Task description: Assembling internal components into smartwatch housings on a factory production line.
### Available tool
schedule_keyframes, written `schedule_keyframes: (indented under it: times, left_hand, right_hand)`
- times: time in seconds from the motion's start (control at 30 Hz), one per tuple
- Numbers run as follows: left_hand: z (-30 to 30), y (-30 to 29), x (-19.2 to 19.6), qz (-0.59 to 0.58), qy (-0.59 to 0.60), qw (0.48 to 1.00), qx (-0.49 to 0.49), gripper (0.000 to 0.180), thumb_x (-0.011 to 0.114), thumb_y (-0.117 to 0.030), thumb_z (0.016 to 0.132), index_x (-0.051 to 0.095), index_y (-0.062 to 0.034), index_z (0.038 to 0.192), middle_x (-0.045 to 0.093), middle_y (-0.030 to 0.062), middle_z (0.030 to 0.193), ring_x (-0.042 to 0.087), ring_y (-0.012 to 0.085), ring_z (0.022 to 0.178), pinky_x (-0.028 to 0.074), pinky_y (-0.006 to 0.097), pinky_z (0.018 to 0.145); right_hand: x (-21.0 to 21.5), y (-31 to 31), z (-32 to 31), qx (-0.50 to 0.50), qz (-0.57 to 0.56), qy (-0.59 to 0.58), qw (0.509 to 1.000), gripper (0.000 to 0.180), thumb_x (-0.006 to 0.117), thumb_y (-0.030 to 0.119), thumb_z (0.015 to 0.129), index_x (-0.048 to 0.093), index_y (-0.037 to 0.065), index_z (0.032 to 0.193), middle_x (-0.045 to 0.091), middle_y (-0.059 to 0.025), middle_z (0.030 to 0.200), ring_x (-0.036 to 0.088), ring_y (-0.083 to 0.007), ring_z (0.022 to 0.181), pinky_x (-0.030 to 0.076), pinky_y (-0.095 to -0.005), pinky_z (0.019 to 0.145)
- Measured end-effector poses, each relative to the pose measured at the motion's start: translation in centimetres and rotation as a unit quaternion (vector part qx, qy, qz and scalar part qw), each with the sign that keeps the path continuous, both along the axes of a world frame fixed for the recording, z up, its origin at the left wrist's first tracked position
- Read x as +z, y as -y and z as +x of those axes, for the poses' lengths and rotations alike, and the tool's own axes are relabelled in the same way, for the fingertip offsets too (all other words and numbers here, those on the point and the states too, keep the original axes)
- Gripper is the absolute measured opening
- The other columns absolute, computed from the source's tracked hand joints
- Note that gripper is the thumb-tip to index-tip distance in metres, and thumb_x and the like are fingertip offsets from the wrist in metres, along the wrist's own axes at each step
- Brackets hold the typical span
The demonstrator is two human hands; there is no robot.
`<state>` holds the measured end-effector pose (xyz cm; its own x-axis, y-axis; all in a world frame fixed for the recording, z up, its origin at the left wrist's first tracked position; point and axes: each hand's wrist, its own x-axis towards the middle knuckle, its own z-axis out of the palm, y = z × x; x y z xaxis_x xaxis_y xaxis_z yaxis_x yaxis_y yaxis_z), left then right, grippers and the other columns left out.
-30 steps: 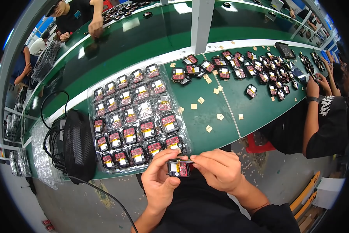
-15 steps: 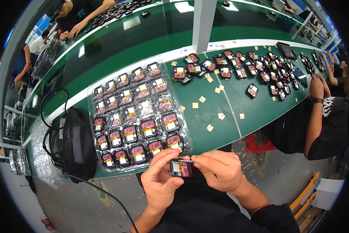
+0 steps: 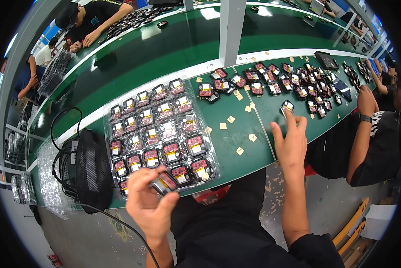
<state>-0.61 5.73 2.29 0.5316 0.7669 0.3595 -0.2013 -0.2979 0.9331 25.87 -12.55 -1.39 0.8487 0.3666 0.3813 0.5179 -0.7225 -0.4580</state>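
Observation:
My left hand (image 3: pixel 149 203) grips a small black-cased square electronic module (image 3: pixel 165 182) with a red circuit board and a yellow strip, tilted over the near edge of the clear plastic tray (image 3: pixel 211 149). That tray has rows of similar modules in its pockets. My right hand (image 3: pixel 292 143) is stretched out over the green table, thumb and fingers apart. Its index fingertip is at a single module (image 3: pixel 289 106) lying apart from the heap; whether it touches is unclear. A thin pale sliver shows by that fingertip, too small to name.
A heap of loose modules (image 3: pixel 314 85) covers the right of the table. Small tan paper squares (image 3: pixel 231 119) are scattered mid-table. A black mesh bag (image 3: pixel 92 169) with cables stands left of the tray. A grey post (image 3: pixel 231 33) rises behind; a co-worker's arm (image 3: pixel 360 134) is at right.
My hands have parted. The left has carried its module left, over the tray's near edge. My right hand has left that module and reached right and away, to the lone module.

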Motion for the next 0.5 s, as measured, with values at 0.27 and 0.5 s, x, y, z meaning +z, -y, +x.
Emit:
schedule_keyframes:
  times: [0.27, 0.5]
  left_hand:
    - [1.2, -6.0, 0.3, 0.266, -0.250, 0.904, 0.223, 0.033, 0.088, 0.000, 0.072, 0.059, 0.0009, 0.089, 0.068, 0.0167, 0.113, 0.067, 0.0334, 0.104, 0.054, 0.042, 0.086]
    - [1.1, -7.9, -0.1, 0.338, -0.389, 0.836, 0.191, 0.022, 0.081, -0.013, 0.086, 0.070, 0.0009, 0.099, 0.071, 0.0176, 0.117, 0.059, 0.0434, 0.129, 0.045, 0.050, 0.109]
  right_hand:
    - [-0.6, 0.0, 0.1, -0.016, -0.038, -0.033, 0.999, 0.031, 0.076, 0.027, 0.092, 0.064, 0.007, 0.113, 0.060, -0.0155, 0.115, 0.068, -0.0417, 0.085, 0.054, -0.0494, 0.073]
    - [-0.5, 0.6, -0.3, 0.033, -0.007, -0.046, 0.998, 0.023, 0.077, 0.017, 0.090, 0.063, 0.005, 0.104, 0.063, -0.0154, 0.110, 0.069, -0.0410, 0.086, 0.054, -0.0474, 0.071]
